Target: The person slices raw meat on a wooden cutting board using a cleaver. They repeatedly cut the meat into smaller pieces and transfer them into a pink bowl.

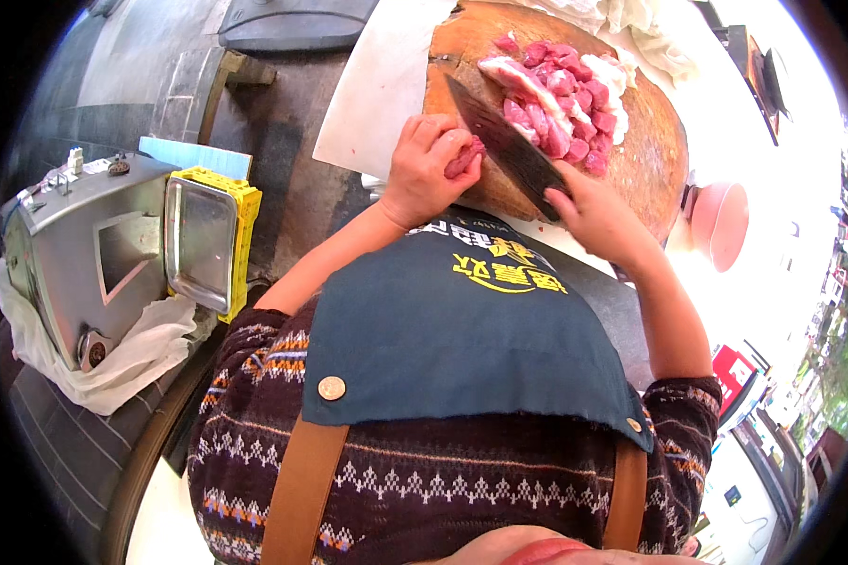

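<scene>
My left hand (431,166) has its fingers curled around a piece of red meat (464,157) at the near left edge of a round wooden chopping block (654,148). In my right hand (597,212) is the handle end of a cleaver (498,138) with a broad dark blade. The blade slants across the block, its far end towards the upper left, close beside the held meat. Beyond the blade lies a heap of cut meat chunks (562,81), with a longer strip edged in pale fat (526,88) and white fatty pieces (608,78) on its right side.
A white board (367,92) extends left of the block. Right of it stands a pink round container (721,226); white cloth or plastic (650,35) lies behind. At far left are a metal box (99,247) and a steel tray (201,233) in a yellow crate (247,247).
</scene>
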Tool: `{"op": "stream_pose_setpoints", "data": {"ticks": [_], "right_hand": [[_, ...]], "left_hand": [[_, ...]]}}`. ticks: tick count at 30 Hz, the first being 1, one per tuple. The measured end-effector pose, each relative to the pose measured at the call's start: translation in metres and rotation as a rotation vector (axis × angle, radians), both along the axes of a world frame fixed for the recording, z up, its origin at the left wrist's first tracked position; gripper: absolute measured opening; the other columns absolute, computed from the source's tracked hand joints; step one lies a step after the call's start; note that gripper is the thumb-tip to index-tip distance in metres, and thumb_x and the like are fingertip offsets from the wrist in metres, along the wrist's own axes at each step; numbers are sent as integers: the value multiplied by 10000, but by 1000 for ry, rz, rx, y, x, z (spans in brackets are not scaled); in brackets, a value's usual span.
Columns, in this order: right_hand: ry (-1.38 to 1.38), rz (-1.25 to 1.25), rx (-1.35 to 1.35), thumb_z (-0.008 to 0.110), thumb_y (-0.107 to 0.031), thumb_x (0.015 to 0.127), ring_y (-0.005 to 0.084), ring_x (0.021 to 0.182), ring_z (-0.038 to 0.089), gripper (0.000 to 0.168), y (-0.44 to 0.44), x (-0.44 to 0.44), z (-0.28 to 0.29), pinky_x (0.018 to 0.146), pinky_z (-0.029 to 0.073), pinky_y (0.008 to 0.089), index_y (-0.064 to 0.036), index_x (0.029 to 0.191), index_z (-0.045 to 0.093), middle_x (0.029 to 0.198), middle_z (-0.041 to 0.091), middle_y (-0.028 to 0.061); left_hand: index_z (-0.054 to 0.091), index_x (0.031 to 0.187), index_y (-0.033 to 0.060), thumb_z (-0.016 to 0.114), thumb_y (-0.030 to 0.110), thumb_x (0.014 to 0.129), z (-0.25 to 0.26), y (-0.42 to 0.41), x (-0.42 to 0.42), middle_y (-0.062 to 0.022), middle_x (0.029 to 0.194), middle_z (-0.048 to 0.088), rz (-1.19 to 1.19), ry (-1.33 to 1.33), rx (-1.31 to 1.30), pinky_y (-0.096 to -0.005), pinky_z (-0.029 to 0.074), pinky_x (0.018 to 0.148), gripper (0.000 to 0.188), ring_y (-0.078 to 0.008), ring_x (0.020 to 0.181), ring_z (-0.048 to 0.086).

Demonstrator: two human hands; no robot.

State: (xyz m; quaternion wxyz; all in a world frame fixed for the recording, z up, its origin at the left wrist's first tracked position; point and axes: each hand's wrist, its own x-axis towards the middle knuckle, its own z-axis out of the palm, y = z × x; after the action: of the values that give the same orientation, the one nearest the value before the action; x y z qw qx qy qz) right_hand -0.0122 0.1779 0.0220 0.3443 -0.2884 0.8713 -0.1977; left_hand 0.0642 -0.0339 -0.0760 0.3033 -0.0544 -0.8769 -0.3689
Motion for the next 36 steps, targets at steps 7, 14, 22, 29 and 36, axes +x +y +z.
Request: {"op": "stream_pose_setpoints", "data": {"ticks": [7, 14, 22, 29, 36], "right_hand": [[284, -66, -1, 513, -200, 889, 425, 745, 596, 276, 2, 8, 14, 677, 458, 507, -63, 1126, 480, 750, 604, 248], [277, 147, 60, 502, -168, 881, 391, 627, 601, 167, -18, 37, 21, 564, 461, 493, -63, 987, 426, 654, 593, 202], [168, 133, 139, 482, -158, 886, 422, 654, 591, 189, -36, 35, 24, 597, 458, 514, -33, 1012, 416, 679, 593, 229], [253, 142, -75, 483, -148, 881, 429, 709, 596, 186, -90, 12, -1, 631, 456, 517, -16, 1006, 441, 730, 604, 247], [190, 11, -61, 503, -177, 886, 433, 740, 598, 260, -62, 14, 19, 668, 465, 504, -22, 1091, 467, 761, 603, 267]], "left_hand": [[585, 997, 108, 777, 137, 632, 7, -11, 27, -88, 1042, 531, -31, 27, -103, -373, 466, 763, 414, -273, 921, 522], [592, 880, 71, 706, 50, 669, 1, -8, 21, -71, 890, 569, -82, 78, -112, -326, 488, 708, 241, -249, 797, 559], [592, 862, 54, 701, 39, 666, 2, -6, 20, -86, 897, 579, -87, 32, -46, -333, 492, 697, 225, -256, 784, 565], [585, 868, 52, 710, 41, 661, 0, -13, 20, -83, 882, 576, -126, -23, -44, -338, 486, 714, 242, -263, 795, 562], [624, 955, 81, 786, 146, 633, 9, -16, 14, -85, 1061, 551, -1, -23, -36, -368, 442, 836, 366, -266, 955, 525]]}}
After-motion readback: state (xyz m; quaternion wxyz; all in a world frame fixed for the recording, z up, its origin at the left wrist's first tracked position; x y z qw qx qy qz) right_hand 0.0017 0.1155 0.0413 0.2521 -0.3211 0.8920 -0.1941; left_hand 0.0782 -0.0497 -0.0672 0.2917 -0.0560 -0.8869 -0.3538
